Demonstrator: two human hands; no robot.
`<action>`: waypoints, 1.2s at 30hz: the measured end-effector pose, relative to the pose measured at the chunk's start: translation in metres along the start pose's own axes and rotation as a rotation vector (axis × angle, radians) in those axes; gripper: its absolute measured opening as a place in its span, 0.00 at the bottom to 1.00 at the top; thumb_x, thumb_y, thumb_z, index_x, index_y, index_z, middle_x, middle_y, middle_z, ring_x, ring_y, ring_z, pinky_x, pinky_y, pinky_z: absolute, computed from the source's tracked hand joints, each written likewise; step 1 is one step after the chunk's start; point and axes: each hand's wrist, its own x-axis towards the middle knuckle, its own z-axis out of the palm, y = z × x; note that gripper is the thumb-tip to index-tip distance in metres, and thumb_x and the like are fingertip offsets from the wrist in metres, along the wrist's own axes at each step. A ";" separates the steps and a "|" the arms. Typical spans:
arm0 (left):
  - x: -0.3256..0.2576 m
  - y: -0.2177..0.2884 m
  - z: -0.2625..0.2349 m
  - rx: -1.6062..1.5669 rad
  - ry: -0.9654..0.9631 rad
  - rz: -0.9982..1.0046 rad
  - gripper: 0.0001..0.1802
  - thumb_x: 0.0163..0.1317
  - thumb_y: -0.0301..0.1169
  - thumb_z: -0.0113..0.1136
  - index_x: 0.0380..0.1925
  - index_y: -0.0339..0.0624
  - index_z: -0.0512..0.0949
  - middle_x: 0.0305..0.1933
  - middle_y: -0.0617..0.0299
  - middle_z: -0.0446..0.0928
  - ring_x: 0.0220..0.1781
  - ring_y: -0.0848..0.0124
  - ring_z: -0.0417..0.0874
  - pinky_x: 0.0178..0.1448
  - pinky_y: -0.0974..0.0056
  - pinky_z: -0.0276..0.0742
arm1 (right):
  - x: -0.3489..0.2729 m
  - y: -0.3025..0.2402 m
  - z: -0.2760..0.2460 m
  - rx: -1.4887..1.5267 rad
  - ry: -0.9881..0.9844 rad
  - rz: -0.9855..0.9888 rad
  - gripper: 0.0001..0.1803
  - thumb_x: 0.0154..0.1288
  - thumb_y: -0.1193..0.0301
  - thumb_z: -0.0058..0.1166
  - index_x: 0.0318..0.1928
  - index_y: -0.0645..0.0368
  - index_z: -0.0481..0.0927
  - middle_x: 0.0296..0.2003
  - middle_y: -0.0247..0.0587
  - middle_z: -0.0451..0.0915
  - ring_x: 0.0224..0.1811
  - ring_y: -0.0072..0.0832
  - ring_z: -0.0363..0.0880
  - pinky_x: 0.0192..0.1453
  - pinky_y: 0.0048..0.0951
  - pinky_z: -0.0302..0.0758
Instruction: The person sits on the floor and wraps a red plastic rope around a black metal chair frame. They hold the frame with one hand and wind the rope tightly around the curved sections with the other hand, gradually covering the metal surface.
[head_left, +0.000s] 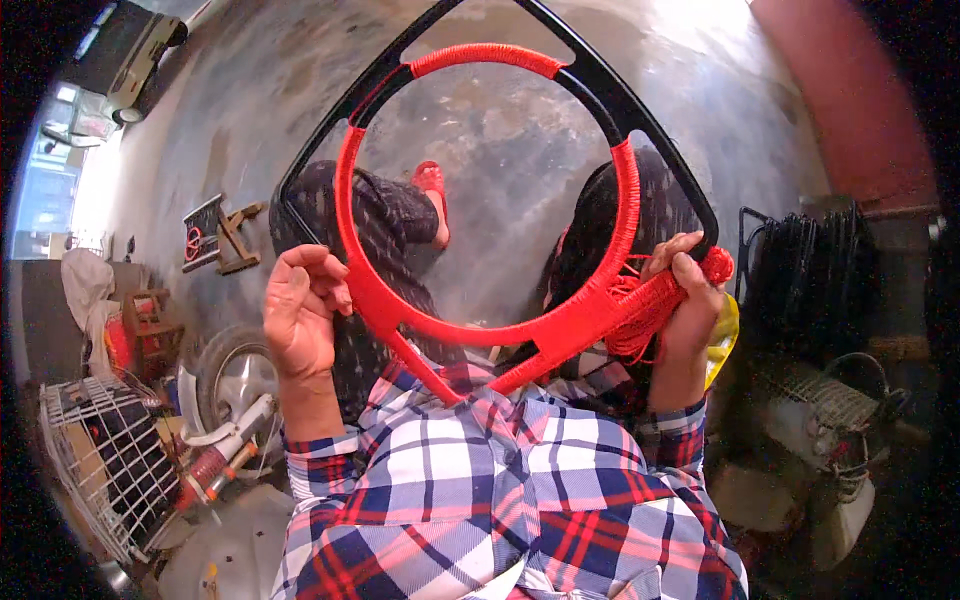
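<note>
A black, square-cornered metal frame (655, 140) with a round ring inside it is held up in front of me, resting toward my lap. Red cord (490, 325) is wound closely round much of the ring and the near corner; bare black stretches show at the upper left and upper right. My left hand (305, 305) is at the frame's left corner, its fingers curled against the edge. My right hand (690, 290) is closed round a bundle of red cord (640, 310) beside the right corner, with fingertips touching the frame. Loose cord strands hang under that corner.
A small wooden stool (237, 240) stands on the concrete floor (500, 200) at left. Nearer are a wheel (240, 375) and a white wire basket (110, 460). Stacked black frames (810, 270) stand at right, and something yellow (722, 340) lies beside my right wrist.
</note>
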 end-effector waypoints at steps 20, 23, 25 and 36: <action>0.017 0.049 -0.075 -0.294 0.198 0.233 0.16 0.67 0.39 0.53 0.45 0.36 0.78 0.33 0.61 0.73 0.28 0.71 0.64 0.29 0.66 0.61 | 0.003 0.004 -0.006 0.005 -0.248 -0.038 0.11 0.52 0.76 0.57 0.38 0.62 0.78 0.33 0.40 0.75 0.34 0.30 0.75 0.42 0.29 0.73; 0.048 0.018 -0.129 -0.407 0.106 0.082 0.14 0.67 0.36 0.52 0.45 0.38 0.78 0.35 0.58 0.76 0.30 0.70 0.69 0.31 0.67 0.61 | -0.004 -0.003 0.004 -0.034 -0.161 -0.036 0.11 0.51 0.74 0.58 0.38 0.62 0.78 0.32 0.39 0.73 0.33 0.31 0.73 0.39 0.28 0.72; 0.066 -0.017 -0.132 -0.271 0.473 -0.007 0.14 0.67 0.34 0.51 0.44 0.37 0.79 0.34 0.60 0.78 0.32 0.68 0.74 0.37 0.66 0.70 | -0.005 -0.005 0.005 -0.052 -0.125 -0.044 0.11 0.50 0.74 0.59 0.36 0.61 0.77 0.31 0.39 0.72 0.33 0.31 0.73 0.37 0.29 0.72; 0.029 -0.131 -0.218 1.344 0.216 -0.623 0.16 0.68 0.34 0.48 0.45 0.30 0.76 0.38 0.54 0.81 0.39 0.60 0.82 0.46 0.59 0.76 | -0.009 -0.010 0.010 -0.162 -0.174 -0.038 0.11 0.51 0.68 0.57 0.28 0.59 0.70 0.22 0.40 0.70 0.24 0.31 0.69 0.32 0.30 0.69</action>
